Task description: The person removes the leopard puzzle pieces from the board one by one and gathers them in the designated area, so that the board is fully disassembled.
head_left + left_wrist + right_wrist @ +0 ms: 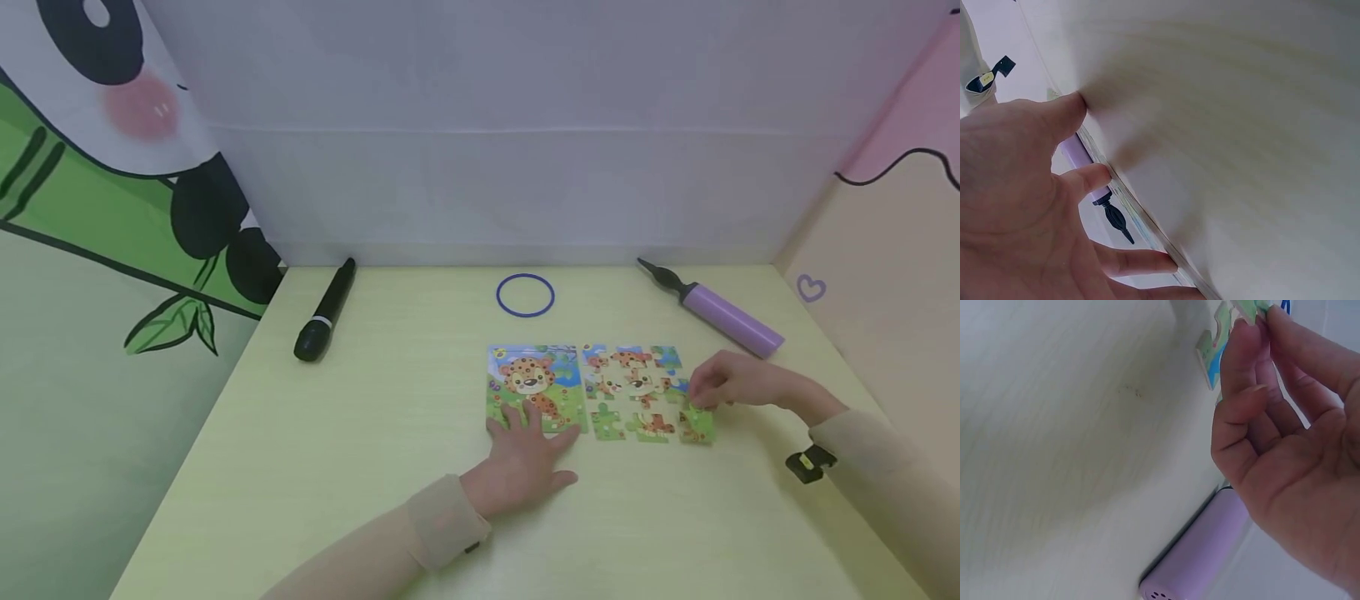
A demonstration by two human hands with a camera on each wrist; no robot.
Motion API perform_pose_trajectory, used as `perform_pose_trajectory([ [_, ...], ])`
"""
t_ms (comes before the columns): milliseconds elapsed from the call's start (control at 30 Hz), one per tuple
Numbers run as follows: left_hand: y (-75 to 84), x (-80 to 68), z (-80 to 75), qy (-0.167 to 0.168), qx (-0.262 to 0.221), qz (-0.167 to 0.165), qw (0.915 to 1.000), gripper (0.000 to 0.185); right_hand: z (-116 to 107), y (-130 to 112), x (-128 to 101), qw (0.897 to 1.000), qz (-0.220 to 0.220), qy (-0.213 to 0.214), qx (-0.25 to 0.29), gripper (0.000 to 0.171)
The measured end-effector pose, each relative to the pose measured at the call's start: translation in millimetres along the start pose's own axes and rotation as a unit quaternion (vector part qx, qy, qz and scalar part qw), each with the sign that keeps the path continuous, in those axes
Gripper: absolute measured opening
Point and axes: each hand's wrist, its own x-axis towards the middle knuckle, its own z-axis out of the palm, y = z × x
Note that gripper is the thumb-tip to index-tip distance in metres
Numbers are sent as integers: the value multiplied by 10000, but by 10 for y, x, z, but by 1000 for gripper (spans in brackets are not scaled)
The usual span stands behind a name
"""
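Observation:
My left hand (522,468) lies with fingers spread, its fingertips on the lower part of a leopard picture card (498,375). In the left wrist view, those straight fingers reach the card's edge. To the right of the card is a leopard jigsaw puzzle (609,423), its pieces laid in rows with gaps between them. At the puzzle's right side, my right hand (731,383) pinches a green puzzle piece (1246,309) between thumb and fingertips. Another piece with green and blue (1213,359) shows just beyond the fingers in the right wrist view.
A purple hand pump (733,319) with a black nozzle lies beyond my right hand. A blue ring (553,296) lies behind the card. At the back left is a black microphone (324,317). A pale wall (495,192) rises at the table's far edge.

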Motion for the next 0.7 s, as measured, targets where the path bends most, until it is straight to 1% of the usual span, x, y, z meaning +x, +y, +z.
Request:
perform_pose_trajectory([
  [167, -1, -2, -7, -9, 7, -4, 10000, 67, 43, 21, 40, 9999, -82, 52, -36, 9],
  [367, 4, 8, -6, -100, 46, -66, 9999, 68, 62, 46, 47, 9999, 70, 100, -91, 8],
  [700, 8, 22, 15, -86, 44, -80, 9999, 67, 72, 93, 55, 9992, 203, 212, -265, 11],
])
